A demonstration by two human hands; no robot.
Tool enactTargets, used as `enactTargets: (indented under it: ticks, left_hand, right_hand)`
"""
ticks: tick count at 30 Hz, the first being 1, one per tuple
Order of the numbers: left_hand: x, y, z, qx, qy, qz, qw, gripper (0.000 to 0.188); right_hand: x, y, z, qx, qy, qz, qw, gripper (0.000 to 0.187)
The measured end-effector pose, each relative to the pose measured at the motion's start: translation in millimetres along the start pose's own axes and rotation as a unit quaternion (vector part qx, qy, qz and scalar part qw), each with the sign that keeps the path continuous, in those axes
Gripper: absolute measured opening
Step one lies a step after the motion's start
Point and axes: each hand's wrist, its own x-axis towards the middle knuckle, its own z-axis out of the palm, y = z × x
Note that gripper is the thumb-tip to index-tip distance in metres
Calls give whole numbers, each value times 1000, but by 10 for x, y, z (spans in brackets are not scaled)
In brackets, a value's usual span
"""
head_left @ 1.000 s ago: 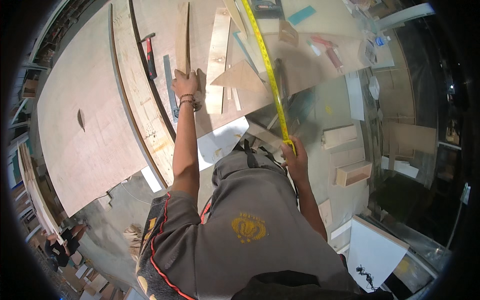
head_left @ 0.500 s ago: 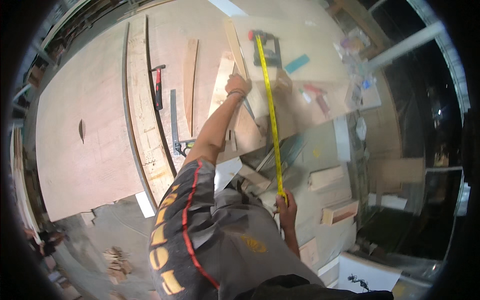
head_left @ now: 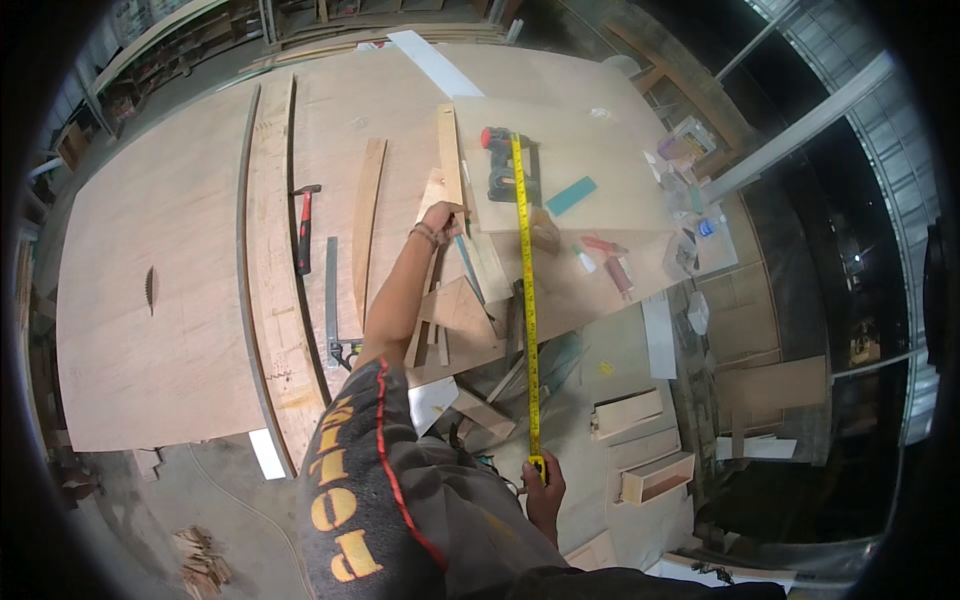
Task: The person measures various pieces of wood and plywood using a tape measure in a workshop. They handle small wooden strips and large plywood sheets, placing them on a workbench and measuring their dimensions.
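Observation:
My right hand (head_left: 543,490) is closed round the case of a yellow tape measure (head_left: 532,350). The blade runs straight away from it over the table edge and ends beside a black and red power tool (head_left: 510,165). My left hand (head_left: 438,220), with a band at its wrist, reaches far forward over the table. Its fingers are closed at the edge of a narrow pale wooden strip (head_left: 450,155); the fingertips are partly hidden. More pale wood pieces (head_left: 460,310) lie under and beside this arm, with a thin blue-green strip among them.
A red-handled hammer (head_left: 305,235), a metal square (head_left: 332,290) and a long plank (head_left: 280,250) lie left on the large wooden table (head_left: 150,370). A teal block (head_left: 571,195) and red tools (head_left: 615,265) lie right. An open wooden box (head_left: 658,478) stands on the floor.
The whole view has shifted, so the table sits lower in it. My left hand has drawn slightly back and left along the wood. My right hand still holds the tape measure, its blade extended.

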Motion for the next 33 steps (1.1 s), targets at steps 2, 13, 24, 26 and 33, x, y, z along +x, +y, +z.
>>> enactTargets:
  ticks: [2,13,24,26,33]
  left_hand:
    - [-452,-321,331,-228,-72,-107,965,18]
    - [-2939,-1266,336,-295,88,-70,949,67]
    - [-3279,-1477,899,-327,111,-58,937,46]
    - [-3240,-1503,912,-319,119,-68,938,48]
    - [-3080,-1699,892,-299,103,-66,946,53]
  right_hand:
    - [21,125,-49,15,32,15,999,38]
    - [384,-251,75,-70,-101,-13,992,34]
    - [319,-174,99,-177,-119,-29,977,46]
    - [300,-176,84,-192,-119,-43,973,47]
    - [233,-295,72,-222,-114,-36,968,48]
